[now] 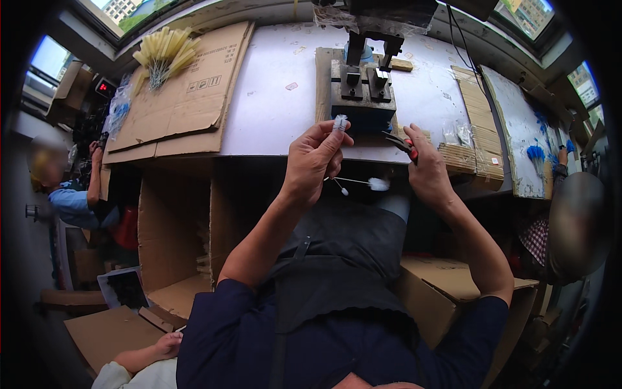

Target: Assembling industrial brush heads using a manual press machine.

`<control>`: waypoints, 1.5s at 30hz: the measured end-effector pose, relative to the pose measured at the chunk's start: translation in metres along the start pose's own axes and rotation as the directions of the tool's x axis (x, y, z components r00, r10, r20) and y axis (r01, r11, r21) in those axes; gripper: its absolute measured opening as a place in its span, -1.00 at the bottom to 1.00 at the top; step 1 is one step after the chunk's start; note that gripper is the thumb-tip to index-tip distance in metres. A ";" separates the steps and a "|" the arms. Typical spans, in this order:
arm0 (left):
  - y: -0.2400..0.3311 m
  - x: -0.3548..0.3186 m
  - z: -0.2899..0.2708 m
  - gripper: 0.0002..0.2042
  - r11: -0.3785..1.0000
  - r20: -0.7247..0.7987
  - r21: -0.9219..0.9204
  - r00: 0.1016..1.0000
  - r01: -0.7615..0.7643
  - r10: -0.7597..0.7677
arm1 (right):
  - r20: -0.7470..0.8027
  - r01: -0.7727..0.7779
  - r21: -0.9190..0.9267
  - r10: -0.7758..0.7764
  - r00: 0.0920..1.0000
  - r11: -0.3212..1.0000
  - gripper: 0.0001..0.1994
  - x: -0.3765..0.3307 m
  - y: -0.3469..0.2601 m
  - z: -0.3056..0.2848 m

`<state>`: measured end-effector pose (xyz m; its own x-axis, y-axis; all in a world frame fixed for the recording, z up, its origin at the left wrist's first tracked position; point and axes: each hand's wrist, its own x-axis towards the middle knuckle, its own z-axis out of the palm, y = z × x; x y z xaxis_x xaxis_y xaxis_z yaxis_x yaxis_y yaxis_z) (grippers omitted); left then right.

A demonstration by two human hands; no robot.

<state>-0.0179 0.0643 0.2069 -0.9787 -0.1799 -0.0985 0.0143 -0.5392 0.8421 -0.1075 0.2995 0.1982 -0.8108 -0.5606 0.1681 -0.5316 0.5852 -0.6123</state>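
Observation:
My left hand is closed around several small white-bristled wire brushes. One brush head sticks up past my thumb and fingertips. Below the fist, thin wire stems poke out, ending in a larger white brush head and a small white tip. To the right, my right hand grips red-handled pliers, their dark jaws pointing left toward the left hand, apart from the brushes. Whether the jaws are parted is hard to make out. Both hands are at the table's front edge, before a dark metal press.
On the left, flattened cardboard bears a bundle of yellowish brushes. Cardboard strips and small plastic bags lie right, with blue brushes beyond. Open cartons stand below the table. Other people sit on both sides.

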 end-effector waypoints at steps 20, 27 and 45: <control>0.007 -0.051 -0.069 -0.82 0.893 0.000 0.340 0.950 -0.294 0.312 | -0.025 0.252 -0.281 -0.269 0.963 0.926 -0.44 0.031 -0.091 0.080; 0.000 -0.052 -0.071 -0.85 0.846 -0.034 0.436 0.934 -0.307 0.357 | -0.061 0.266 -0.343 -0.304 0.951 0.901 -0.52 0.027 -0.093 0.088; -0.011 -0.049 -0.069 -0.89 0.865 -0.036 0.420 0.948 -0.274 0.317 | 0.008 0.287 -0.435 -0.316 0.949 0.853 -0.77 0.014 -0.094 0.077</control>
<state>0.0436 0.0228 0.1658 -0.9157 -0.3709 0.1545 0.1942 -0.0719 0.9783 -0.0504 0.1914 0.1981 -0.5997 -0.7212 0.3467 -0.7932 0.5931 -0.1382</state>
